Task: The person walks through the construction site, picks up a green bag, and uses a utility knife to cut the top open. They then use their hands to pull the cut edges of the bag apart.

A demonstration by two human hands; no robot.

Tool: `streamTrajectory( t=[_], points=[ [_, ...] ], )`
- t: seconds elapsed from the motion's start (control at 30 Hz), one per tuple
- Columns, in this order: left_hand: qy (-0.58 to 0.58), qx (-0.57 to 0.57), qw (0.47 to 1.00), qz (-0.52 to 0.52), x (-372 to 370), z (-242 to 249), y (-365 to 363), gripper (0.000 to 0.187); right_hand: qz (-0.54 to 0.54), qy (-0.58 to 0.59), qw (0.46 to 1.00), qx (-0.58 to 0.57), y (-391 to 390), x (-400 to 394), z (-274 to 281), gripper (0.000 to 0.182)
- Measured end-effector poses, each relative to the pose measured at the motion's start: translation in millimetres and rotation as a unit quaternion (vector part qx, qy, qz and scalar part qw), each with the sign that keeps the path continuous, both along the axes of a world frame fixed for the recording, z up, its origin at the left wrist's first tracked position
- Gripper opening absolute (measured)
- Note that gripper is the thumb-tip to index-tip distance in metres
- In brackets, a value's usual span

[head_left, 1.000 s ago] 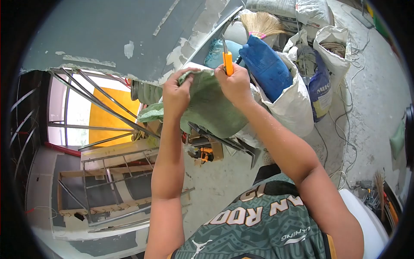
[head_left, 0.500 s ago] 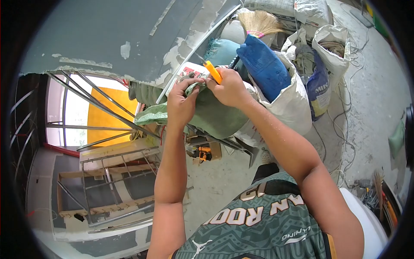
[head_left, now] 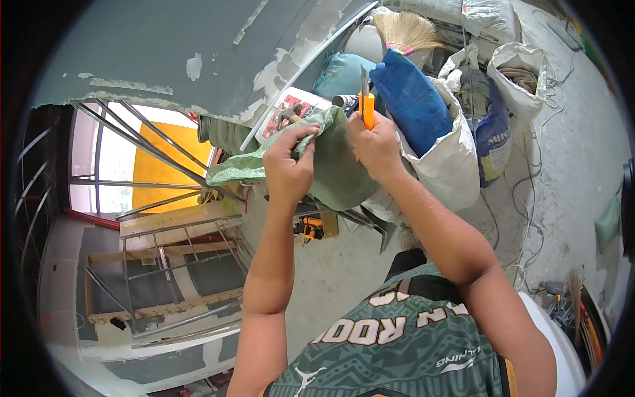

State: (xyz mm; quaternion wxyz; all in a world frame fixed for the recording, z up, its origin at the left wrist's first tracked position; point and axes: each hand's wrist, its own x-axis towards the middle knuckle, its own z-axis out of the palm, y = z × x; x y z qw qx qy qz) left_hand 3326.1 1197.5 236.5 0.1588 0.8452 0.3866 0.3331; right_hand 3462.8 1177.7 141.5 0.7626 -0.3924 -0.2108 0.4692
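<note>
Fingers pinched, my left hand [head_left: 289, 165] grips the edge of a green woven sack [head_left: 340, 169], whose body hangs between my two hands. My right hand [head_left: 378, 147] is wrapped round an orange utility knife [head_left: 368, 111], its blade pointing up and away from me. The blade is apart from the sack. Behind the sack, a hammer [head_left: 289, 116] lies on a white and red container [head_left: 272, 119]. A blue plastic piece [head_left: 413, 102] stands in a white sack [head_left: 446, 173] just right of my right hand.
A straw broom [head_left: 405, 32] and more filled sacks [head_left: 522, 79] stand at the upper right. Cables [head_left: 534, 192] run along the floor there. Metal framing [head_left: 165, 268] is at the lower left. An orange tool [head_left: 309, 229] sits below the green sack.
My right hand has moved right, away from my left hand, and the knife has turned more upright. The sack's edge near my left hand is lifted and more spread out.
</note>
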Motion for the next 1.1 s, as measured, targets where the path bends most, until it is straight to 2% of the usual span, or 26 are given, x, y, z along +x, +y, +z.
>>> streamTrajectory(
  t=[0.1, 0.13, 0.2, 0.3, 0.53, 0.6, 0.63, 0.7, 0.73, 0.83, 0.97, 1.1],
  points=[
    [0.043, 0.062, 0.997, -0.023, -1, -2, -10, 0.021, 0.007, -0.236, 0.971, 0.026, -8, 21, 6, 0.029],
    [0.074, 0.102, 0.992, -0.027, 0, -3, -13, 0.023, 0.008, -0.238, 0.971, 0.025, -12, 27, 6, 0.029],
    [0.056, 0.110, 0.992, 0.002, 6, -6, -19, 0.026, 0.050, -0.297, 0.953, -0.015, -22, 35, 7, 0.038],
    [0.045, 0.115, 0.992, 0.033, -1, -16, -16, 0.032, 0.094, -0.366, 0.926, -0.003, -36, 48, 5, 0.043],
    [0.052, 0.118, 0.991, 0.045, 1, -23, -20, 0.034, 0.078, -0.428, 0.900, -0.020, -45, 57, 22, 0.027],
    [0.055, 0.115, 0.991, 0.038, 0, -25, -21, 0.035, 0.025, -0.389, 0.918, 0.070, -31, 51, 19, 0.022],
    [0.058, 0.112, 0.991, 0.033, 0, -26, -20, 0.035, 0.022, -0.389, 0.919, 0.069, -22, 48, 17, 0.022],
    [0.048, 0.118, 0.992, 0.025, -1, -30, -19, 0.036, -0.036, -0.454, 0.871, 0.183, -9, 44, 19, 0.025],
    [0.035, 0.124, 0.991, 0.020, 0, -30, -19, 0.037, -0.018, -0.472, 0.860, 0.195, -7, 42, 18, 0.022],
    [0.029, 0.086, 0.995, 0.038, 1, -25, -25, 0.037, 0.009, -0.505, 0.845, 0.175, 1, 37, 14, 0.019],
    [0.052, 0.090, 0.994, 0.042, 0, -24, -28, 0.038, 0.007, -0.518, 0.846, 0.128, 9, 26, 0, 0.018],
    [0.047, 0.109, 0.992, 0.032, -2, -25, -24, 0.038, -0.093, -0.469, 0.875, 0.072, 18, 27, -13, 0.020]
  ],
)
